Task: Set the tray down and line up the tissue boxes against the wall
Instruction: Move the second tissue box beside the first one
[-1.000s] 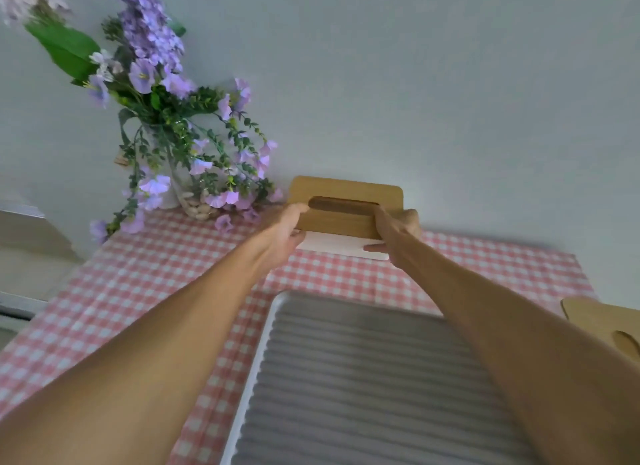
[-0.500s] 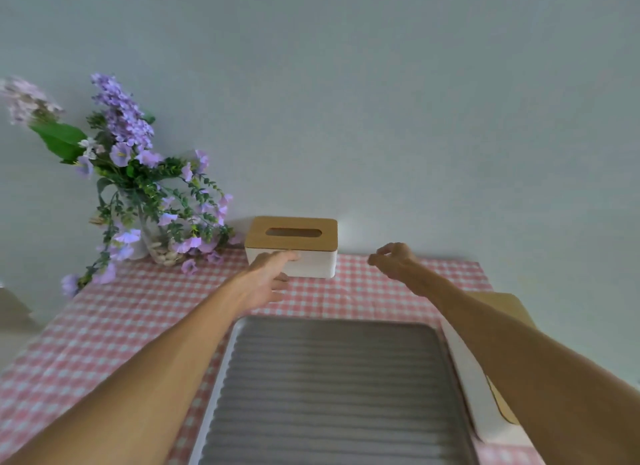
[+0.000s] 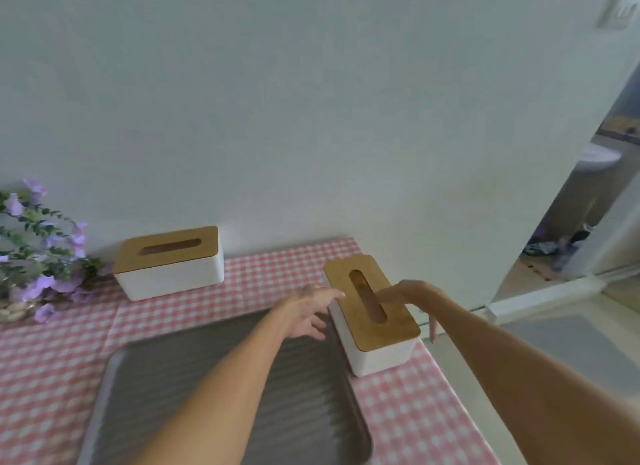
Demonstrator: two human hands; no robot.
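A grey ribbed tray [image 3: 221,378] lies flat on the pink checked tablecloth. One white tissue box with a wooden lid [image 3: 169,262] stands against the wall at the back left. A second tissue box [image 3: 372,314] sits right of the tray, its long side pointing away from the wall. My left hand [image 3: 308,312] hovers open at this box's left side, fingers spread. My right hand [image 3: 412,300] reaches over the lid, fingertips at the slot and thumb down past the right side. Neither hand grips it.
A vase of purple flowers [image 3: 38,253] stands at the far left by the wall. The table's right edge [image 3: 460,395] runs just beyond the second box, with floor below. An open doorway [image 3: 588,205] lies to the right.
Both hands let go of the first box, left against the wall, and swung right to the second box. My view turned right and down.
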